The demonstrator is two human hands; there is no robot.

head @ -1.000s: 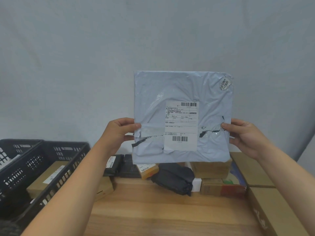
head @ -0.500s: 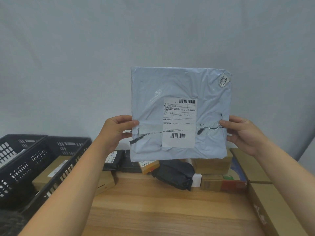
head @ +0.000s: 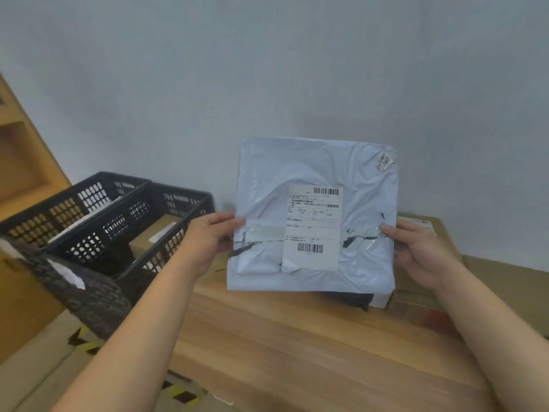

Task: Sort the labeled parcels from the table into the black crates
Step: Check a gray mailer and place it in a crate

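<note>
Pale blue parcel held upright above wooden table; left hand pinches its left edge, right hand its right; white label faces camera; black crates at left, one holding a cardboard box.

Parcel sorting room: black crates, labeled parcels, wooden table, cardboard boxes.

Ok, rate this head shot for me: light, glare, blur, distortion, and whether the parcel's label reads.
Head view: soft even light, no hard shadows. Head view: glare on the clear tape across the pale mailer. Head view: the nearest black crate is blurred, and the edges lean, wide-angle. Head view: the label shows barcodes, small print unreadable.
</note>
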